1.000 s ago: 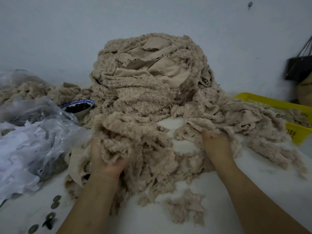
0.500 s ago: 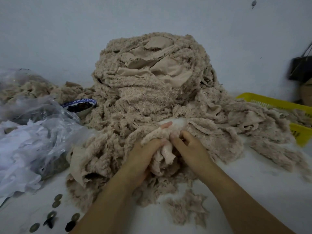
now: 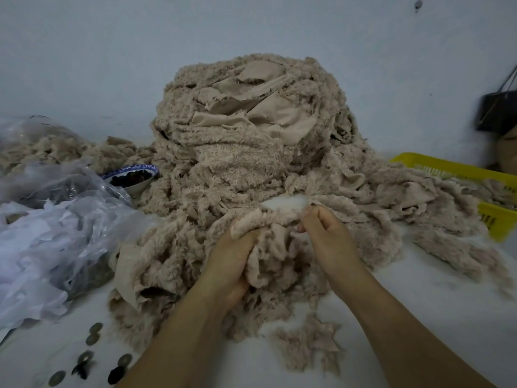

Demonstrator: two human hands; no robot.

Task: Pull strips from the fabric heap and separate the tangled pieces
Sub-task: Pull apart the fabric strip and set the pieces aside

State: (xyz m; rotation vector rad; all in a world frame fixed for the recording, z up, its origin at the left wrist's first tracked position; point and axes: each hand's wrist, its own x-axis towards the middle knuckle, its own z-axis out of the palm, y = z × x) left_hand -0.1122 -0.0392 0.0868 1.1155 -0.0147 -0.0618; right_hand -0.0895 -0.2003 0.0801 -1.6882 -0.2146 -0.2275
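Observation:
A tall heap of fuzzy beige fabric strips [image 3: 246, 141] rises against the wall, with smooth beige backing showing near its top. Its tangled skirt spreads over the white table toward me. My left hand [image 3: 232, 261] is closed around a bunch of strips [image 3: 268, 247] at the front of the heap. My right hand [image 3: 327, 236] pinches the upper edge of the same bunch, close beside the left. A loose scrap [image 3: 307, 343] lies on the table just in front of my wrists.
A clear plastic bag [image 3: 56, 233] with white scraps sits at the left. Behind it is a blue-rimmed bowl [image 3: 131, 177] of dark bits. A yellow basket [image 3: 492, 197] with more strips stands at the right. Several coins [image 3: 92, 348] lie at the front left. A dark bag [image 3: 498, 110] hangs at the right.
A second ago my hands were apart, the left holding a clump at the left and the right under strips at the right. They have come together on one bunch at the centre.

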